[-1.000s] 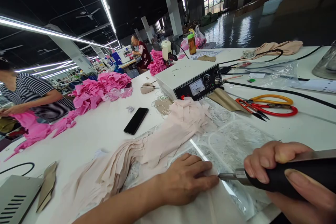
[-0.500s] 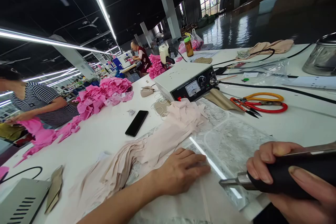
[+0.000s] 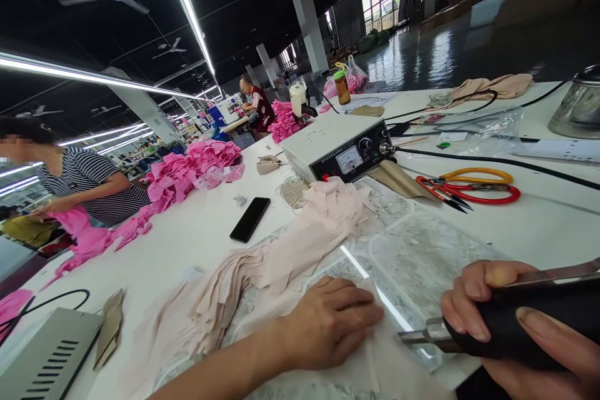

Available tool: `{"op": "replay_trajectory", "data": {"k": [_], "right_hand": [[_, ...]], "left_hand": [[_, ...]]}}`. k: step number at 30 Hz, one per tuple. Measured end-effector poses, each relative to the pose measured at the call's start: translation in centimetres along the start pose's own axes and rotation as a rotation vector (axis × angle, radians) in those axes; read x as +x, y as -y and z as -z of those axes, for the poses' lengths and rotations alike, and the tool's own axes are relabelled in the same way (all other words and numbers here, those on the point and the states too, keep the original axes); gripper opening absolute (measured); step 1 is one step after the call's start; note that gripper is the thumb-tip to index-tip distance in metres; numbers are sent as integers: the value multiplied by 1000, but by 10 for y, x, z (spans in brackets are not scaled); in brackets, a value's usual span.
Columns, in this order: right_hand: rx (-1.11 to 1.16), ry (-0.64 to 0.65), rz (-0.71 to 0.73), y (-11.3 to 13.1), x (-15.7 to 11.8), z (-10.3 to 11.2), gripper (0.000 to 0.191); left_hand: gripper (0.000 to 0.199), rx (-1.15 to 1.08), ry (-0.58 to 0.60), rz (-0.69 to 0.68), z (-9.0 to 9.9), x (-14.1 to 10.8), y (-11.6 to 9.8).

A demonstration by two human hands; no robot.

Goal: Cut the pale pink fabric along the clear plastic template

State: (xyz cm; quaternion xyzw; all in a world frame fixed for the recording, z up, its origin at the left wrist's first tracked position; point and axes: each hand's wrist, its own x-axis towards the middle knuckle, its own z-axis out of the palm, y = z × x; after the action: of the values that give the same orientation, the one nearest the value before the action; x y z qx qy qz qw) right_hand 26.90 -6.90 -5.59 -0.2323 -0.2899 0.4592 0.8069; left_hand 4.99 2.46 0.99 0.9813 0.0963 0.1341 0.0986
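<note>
1. Right now, left hand (image 3: 328,325) lies flat, fingers spread, on pale fabric (image 3: 300,250) at near edge of surface (image 3: 187,231).
2. Right hand (image 3: 515,325) grips black-handled cutting tool (image 3: 469,331), tip just right of left fingertips.
3. Best keep cloth taut & fingers off tip.

Lower centre: left hand (image 3: 328,325) presses pale fabric (image 3: 300,250) flat. Lower right: right hand (image 3: 515,325) grips black-handled cutting tool (image 3: 497,325).
</note>
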Motion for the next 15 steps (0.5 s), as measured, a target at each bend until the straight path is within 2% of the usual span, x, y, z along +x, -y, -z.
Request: {"op": "replay_trajectory", "data": {"k": [3,6,11,15], "right_hand": [[70,43,-46,-8,-4,15,27],[87,28,-45,-12,-8,20,25],[57,19,-16,-7,-7,12,24],[24,32,-51,-1,-7,5,26]], "left_hand": [[27,26,-15,1,-3,-1,0],[28,39,-15,13,-3,-1,-1],[27,35,-18,4,-4,-1,-3],[26,31,-5,9,-5,-2,-1]]}}
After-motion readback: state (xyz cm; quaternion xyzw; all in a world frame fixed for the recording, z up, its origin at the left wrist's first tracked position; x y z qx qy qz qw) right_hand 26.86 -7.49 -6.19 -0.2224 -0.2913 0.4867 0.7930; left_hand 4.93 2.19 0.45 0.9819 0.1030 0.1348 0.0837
